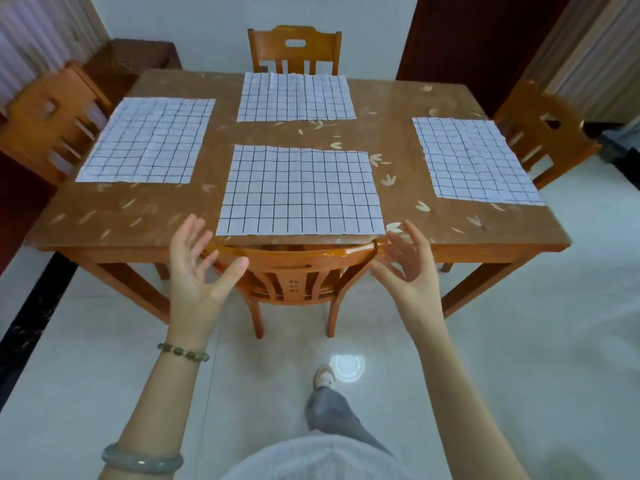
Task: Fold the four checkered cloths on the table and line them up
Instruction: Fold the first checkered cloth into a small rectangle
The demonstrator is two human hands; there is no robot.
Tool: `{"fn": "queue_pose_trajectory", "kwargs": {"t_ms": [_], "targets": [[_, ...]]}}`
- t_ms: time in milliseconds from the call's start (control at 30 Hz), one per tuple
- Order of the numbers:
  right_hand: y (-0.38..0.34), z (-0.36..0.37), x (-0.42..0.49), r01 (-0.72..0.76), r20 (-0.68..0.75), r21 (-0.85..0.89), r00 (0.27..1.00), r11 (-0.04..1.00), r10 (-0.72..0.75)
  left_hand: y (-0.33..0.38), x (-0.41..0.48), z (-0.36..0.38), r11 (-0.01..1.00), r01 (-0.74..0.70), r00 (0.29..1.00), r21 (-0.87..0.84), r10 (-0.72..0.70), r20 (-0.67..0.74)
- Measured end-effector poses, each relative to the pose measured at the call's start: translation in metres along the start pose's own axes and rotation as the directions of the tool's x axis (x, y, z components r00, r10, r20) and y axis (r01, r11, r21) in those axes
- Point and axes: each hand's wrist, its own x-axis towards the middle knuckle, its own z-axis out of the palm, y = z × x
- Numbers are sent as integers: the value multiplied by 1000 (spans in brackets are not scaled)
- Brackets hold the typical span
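Several white cloths with a black grid lie flat and unfolded on the wooden table: a near cloth at the front middle, a far cloth at the back, a left cloth and a right cloth. My left hand is raised in front of the table's near edge, fingers spread, holding nothing. My right hand mirrors it on the other side, also open and apart from the cloth. Both hands hover beside the near chair's backrest, not touching any cloth.
A wooden chair is tucked in at the near side between my hands. Other chairs stand at the far side, the left and the right. My foot is on the pale tiled floor.
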Motion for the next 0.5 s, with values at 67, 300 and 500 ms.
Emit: {"fn": "queue_pose_trajectory", "kwargs": {"t_ms": [67, 300, 500], "targets": [[-3, -2, 33, 3, 26, 3, 1000, 1000, -3, -2, 24, 16, 1000, -10, 1000, -3, 10, -6], [-8, -2, 126, 8, 92, -13, 996, 1000, -7, -11, 86, 59, 1000, 15, 996, -6, -15, -89], [0, 0, 177, -24, 137, -9, 990, 1000, 25, -26, 122, 60, 998, 53, 989, 26, -48, -139]]}}
